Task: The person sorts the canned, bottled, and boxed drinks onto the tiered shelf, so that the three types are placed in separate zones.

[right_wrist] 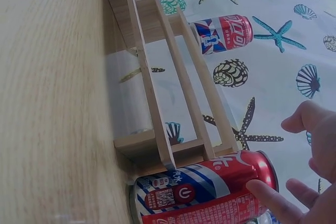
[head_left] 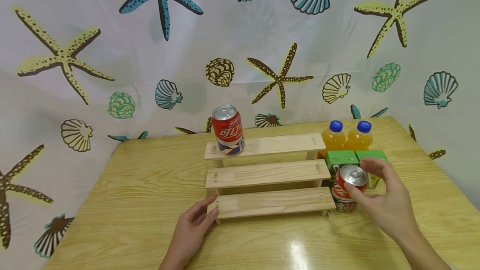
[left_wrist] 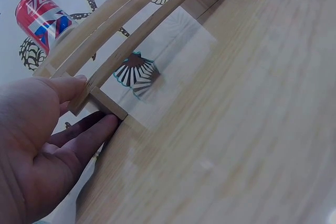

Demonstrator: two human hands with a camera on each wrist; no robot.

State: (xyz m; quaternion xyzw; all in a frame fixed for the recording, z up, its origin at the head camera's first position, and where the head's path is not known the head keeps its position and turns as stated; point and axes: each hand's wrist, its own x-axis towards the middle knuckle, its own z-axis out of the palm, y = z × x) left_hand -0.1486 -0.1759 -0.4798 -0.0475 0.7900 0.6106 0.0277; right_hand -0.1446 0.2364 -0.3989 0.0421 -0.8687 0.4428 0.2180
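A three-step wooden rack stands on the table. My left hand grips the left end of its lowest step, thumb on top and fingers by the end leg. My right hand is spread around a red soda can standing upright beside the rack's right end. In the right wrist view, one fingertip overlaps the upper part of that can, while the thumb is raised apart from it. Another red soda can stands upright on the left of the top step.
Behind the right-hand can are green drink cartons. Farther back stand two orange drink bottles with blue caps. A white curtain printed with starfish and shells hangs behind the wooden table.
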